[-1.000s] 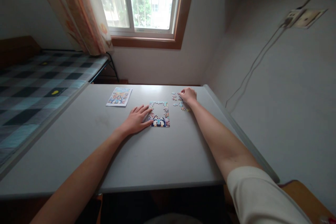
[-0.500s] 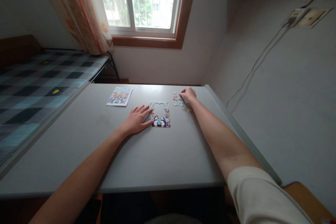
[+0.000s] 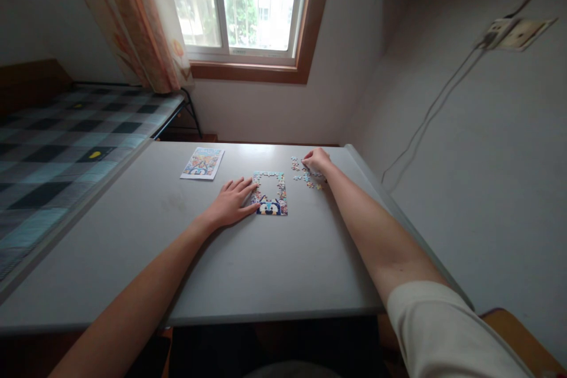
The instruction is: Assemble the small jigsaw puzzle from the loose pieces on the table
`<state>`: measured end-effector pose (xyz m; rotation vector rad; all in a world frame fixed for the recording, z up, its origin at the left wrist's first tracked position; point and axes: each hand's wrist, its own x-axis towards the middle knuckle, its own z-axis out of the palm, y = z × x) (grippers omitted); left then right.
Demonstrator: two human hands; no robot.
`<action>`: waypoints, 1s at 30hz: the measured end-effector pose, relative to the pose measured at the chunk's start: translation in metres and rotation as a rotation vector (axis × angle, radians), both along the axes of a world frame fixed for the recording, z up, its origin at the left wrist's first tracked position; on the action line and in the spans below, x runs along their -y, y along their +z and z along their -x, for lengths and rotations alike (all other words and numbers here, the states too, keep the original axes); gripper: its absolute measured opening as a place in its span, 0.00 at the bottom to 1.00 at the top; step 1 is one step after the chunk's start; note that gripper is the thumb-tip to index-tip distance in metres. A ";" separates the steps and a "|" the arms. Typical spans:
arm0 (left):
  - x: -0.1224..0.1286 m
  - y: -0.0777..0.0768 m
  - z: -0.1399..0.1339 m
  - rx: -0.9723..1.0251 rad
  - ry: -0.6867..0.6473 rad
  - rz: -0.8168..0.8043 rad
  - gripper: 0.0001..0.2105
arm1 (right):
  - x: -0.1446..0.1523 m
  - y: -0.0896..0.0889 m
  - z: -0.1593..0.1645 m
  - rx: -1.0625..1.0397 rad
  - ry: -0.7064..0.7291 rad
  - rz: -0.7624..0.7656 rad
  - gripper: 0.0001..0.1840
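A partly assembled jigsaw puzzle lies flat on the table, with a gap in its middle and a blue-and-white animal face along the near edge. My left hand rests palm down with fingers spread, its fingertips and thumb on the puzzle's left border. To the right is a scatter of several loose puzzle pieces. Over these pieces, my right hand has its thumb and fingers pinched together. Whatever lies between those fingertips is too small to make out. The hand partly covers the pieces beneath it.
A printed picture sheet lies on the grey table, left of the puzzle. A checked bed stands along the left side. On the right, a wall with a cable borders the table.
My right hand has shifted very slightly over the loose pieces, still pinched. My left hand and the puzzle keep their places; the view has tilted a little.
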<state>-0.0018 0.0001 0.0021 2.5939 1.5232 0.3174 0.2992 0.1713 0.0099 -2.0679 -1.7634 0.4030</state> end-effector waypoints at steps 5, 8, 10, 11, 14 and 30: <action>0.000 0.000 0.000 0.002 0.002 0.003 0.29 | -0.001 0.000 -0.001 0.026 0.027 -0.005 0.07; -0.001 0.000 0.000 -0.004 0.001 0.002 0.29 | 0.000 0.001 -0.001 0.034 0.055 -0.030 0.09; -0.001 -0.001 0.000 -0.007 0.002 0.002 0.29 | 0.001 0.003 -0.001 0.043 0.064 -0.029 0.09; -0.001 -0.001 0.001 -0.006 0.001 0.002 0.29 | 0.002 0.004 -0.001 0.046 0.070 -0.024 0.08; -0.002 -0.002 0.001 0.003 -0.001 -0.004 0.29 | 0.005 0.009 0.000 0.046 0.097 0.013 0.07; -0.003 -0.004 0.002 0.001 -0.004 -0.009 0.29 | 0.015 0.020 0.003 0.048 0.157 0.032 0.07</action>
